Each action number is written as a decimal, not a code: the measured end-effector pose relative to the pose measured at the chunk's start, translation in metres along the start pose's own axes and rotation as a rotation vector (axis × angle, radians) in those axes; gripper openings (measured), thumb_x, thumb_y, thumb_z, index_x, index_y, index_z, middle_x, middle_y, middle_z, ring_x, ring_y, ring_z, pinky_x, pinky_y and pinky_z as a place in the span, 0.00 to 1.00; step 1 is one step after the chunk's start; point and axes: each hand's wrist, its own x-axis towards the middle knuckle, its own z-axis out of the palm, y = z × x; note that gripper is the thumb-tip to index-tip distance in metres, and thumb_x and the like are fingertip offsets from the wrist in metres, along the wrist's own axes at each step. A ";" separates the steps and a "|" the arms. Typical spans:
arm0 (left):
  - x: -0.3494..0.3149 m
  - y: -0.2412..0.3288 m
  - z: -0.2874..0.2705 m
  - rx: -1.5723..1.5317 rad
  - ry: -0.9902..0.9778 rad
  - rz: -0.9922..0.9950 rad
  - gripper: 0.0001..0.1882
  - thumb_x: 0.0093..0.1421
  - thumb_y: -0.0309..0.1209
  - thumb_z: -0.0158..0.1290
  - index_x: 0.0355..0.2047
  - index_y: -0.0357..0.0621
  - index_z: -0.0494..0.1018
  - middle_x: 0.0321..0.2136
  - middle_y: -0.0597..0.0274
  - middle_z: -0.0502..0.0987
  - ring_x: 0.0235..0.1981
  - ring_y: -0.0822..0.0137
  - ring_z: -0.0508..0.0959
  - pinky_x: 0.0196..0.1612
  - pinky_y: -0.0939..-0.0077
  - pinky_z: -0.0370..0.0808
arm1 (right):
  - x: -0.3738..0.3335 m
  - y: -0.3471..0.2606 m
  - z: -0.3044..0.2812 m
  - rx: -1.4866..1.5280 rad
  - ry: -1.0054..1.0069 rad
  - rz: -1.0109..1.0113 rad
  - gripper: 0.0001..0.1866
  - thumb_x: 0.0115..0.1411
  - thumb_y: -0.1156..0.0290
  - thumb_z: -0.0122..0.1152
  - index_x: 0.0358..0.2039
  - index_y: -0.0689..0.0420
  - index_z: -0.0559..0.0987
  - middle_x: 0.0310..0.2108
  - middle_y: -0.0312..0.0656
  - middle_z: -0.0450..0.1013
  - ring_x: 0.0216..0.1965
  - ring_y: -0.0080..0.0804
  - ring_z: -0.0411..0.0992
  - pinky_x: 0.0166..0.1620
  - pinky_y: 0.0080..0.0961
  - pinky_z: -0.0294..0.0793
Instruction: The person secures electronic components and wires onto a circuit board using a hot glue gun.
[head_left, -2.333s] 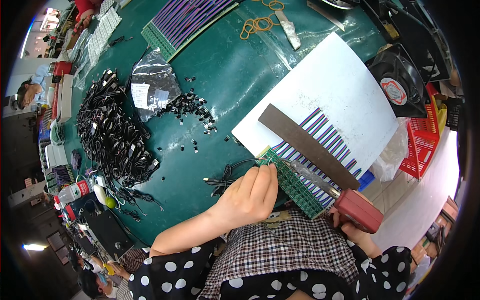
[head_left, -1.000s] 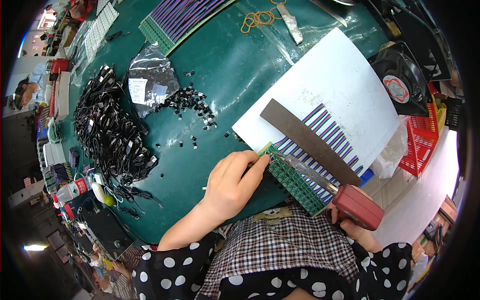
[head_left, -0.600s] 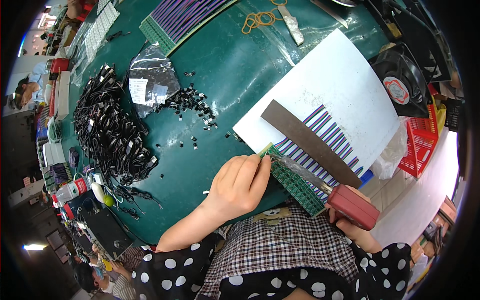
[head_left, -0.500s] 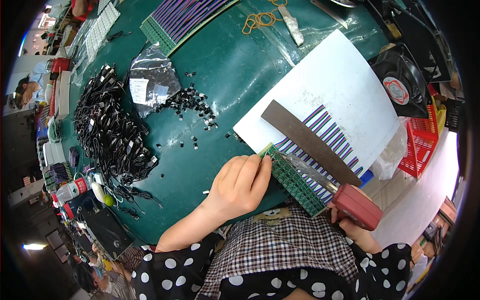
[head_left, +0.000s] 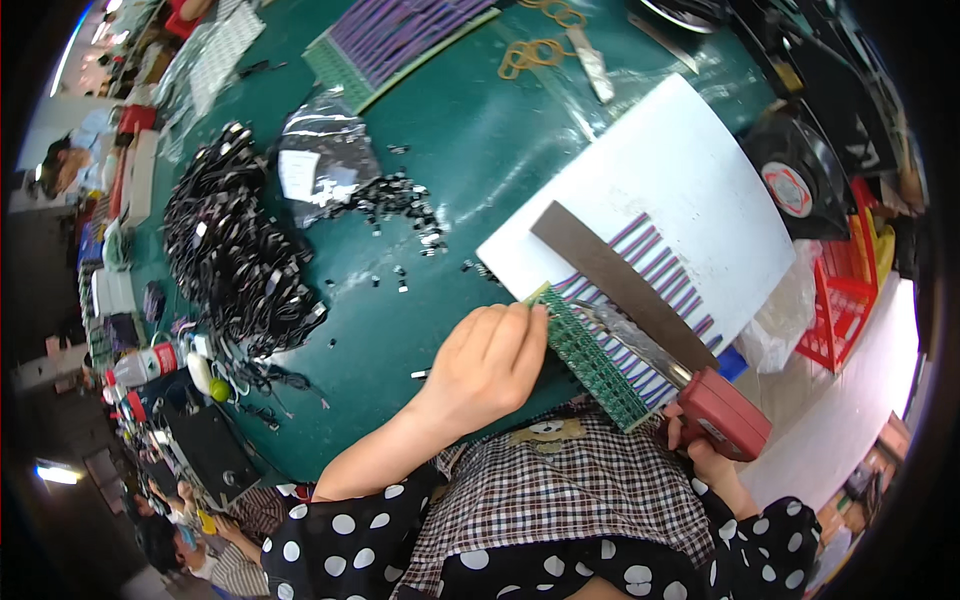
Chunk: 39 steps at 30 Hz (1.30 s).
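My left hand (head_left: 487, 365) is closed, its fingertips pinched at the upper left end of a green circuit board (head_left: 597, 362); anything small between them is hidden. The board lies slanted at the table's near edge, with multicoloured ribbon wires (head_left: 655, 265) running from it. A flat dark brown bar (head_left: 620, 280) lies across the wires on a white sheet (head_left: 700, 160). My right hand (head_left: 705, 455), partly hidden, is closed around a red soldering gun (head_left: 725, 412), whose metal shaft slants up and left over the board.
A tangled heap of black cables (head_left: 235, 260) and a clear plastic bag (head_left: 325, 160) lie to the left. Small black components (head_left: 400, 205) are scattered beside the bag. More wired boards (head_left: 400, 45) lie at the back. A black fan (head_left: 800, 175) and red crate (head_left: 835, 300) stand right.
The whole view has shifted slightly. The soldering gun's shaft sits a little farther down and right, away from my left fingertips. My left hand keeps its pinch at the board's end.
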 end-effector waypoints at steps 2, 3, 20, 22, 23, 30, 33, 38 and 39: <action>-0.001 0.004 -0.005 -0.033 0.018 -0.077 0.17 0.43 0.22 0.55 0.37 0.35 0.75 0.33 0.56 0.71 0.32 0.61 0.74 0.33 0.73 0.73 | -0.005 0.003 -0.006 -0.088 -0.051 0.052 0.27 0.51 0.61 0.65 0.47 0.65 0.71 0.25 0.39 0.70 0.26 0.24 0.68 0.31 0.21 0.66; -0.004 0.004 -0.007 -0.088 0.035 -0.135 0.19 0.43 0.22 0.55 0.39 0.35 0.74 0.34 0.55 0.71 0.33 0.60 0.74 0.34 0.71 0.73 | -0.003 -0.005 0.003 -0.132 0.001 0.089 0.31 0.52 0.51 0.62 0.47 0.64 0.71 0.22 0.36 0.66 0.24 0.23 0.63 0.30 0.19 0.61; -0.173 -0.068 -0.080 0.124 -0.075 -0.708 0.08 0.45 0.22 0.57 0.28 0.40 0.72 0.32 0.58 0.73 0.39 0.56 0.72 0.44 0.64 0.67 | -0.004 0.012 -0.008 -0.244 0.107 -0.154 0.36 0.53 0.40 0.57 0.43 0.65 0.68 0.36 0.39 0.67 0.20 0.24 0.64 0.23 0.22 0.59; -0.155 -0.058 -0.065 -0.108 0.044 -0.793 0.07 0.47 0.20 0.57 0.28 0.39 0.72 0.27 0.59 0.74 0.34 0.57 0.74 0.39 0.68 0.69 | -0.004 0.011 -0.009 -0.245 0.090 -0.150 0.37 0.53 0.40 0.57 0.43 0.65 0.68 0.36 0.39 0.68 0.20 0.24 0.65 0.24 0.22 0.60; -0.141 -0.050 -0.059 -0.257 0.063 -0.866 0.08 0.50 0.18 0.55 0.32 0.38 0.74 0.28 0.57 0.74 0.32 0.60 0.75 0.36 0.72 0.70 | -0.005 0.009 -0.010 -0.243 0.089 -0.146 0.37 0.53 0.40 0.57 0.43 0.65 0.68 0.36 0.39 0.68 0.20 0.24 0.65 0.24 0.22 0.60; -0.070 -0.008 -0.035 -0.954 0.107 -1.029 0.08 0.53 0.18 0.55 0.34 0.37 0.78 0.28 0.63 0.75 0.28 0.76 0.73 0.29 0.85 0.69 | -0.012 -0.011 0.000 -0.146 0.079 0.021 0.39 0.49 0.43 0.63 0.47 0.66 0.69 0.38 0.39 0.70 0.24 0.24 0.65 0.30 0.22 0.63; -0.032 0.017 -0.034 -0.779 0.107 -0.905 0.09 0.50 0.18 0.58 0.33 0.37 0.79 0.25 0.61 0.76 0.24 0.73 0.75 0.26 0.83 0.72 | -0.013 -0.004 -0.005 -0.023 0.010 -0.023 0.35 0.52 0.52 0.65 0.51 0.66 0.67 0.40 0.42 0.71 0.26 0.26 0.66 0.32 0.22 0.65; -0.001 0.039 0.001 -0.369 0.208 -0.466 0.11 0.43 0.15 0.60 0.30 0.36 0.77 0.23 0.59 0.75 0.21 0.66 0.74 0.24 0.77 0.71 | -0.009 0.009 -0.016 0.040 -0.034 -0.014 0.37 0.49 0.68 0.67 0.57 0.63 0.60 0.41 0.48 0.73 0.26 0.29 0.71 0.29 0.21 0.70; 0.002 0.041 0.006 -0.312 0.210 -0.414 0.12 0.42 0.16 0.60 0.30 0.36 0.77 0.22 0.59 0.74 0.21 0.65 0.74 0.24 0.77 0.71 | -0.007 0.006 -0.015 0.051 -0.050 0.031 0.37 0.48 0.71 0.67 0.56 0.64 0.60 0.40 0.48 0.74 0.25 0.30 0.72 0.29 0.21 0.70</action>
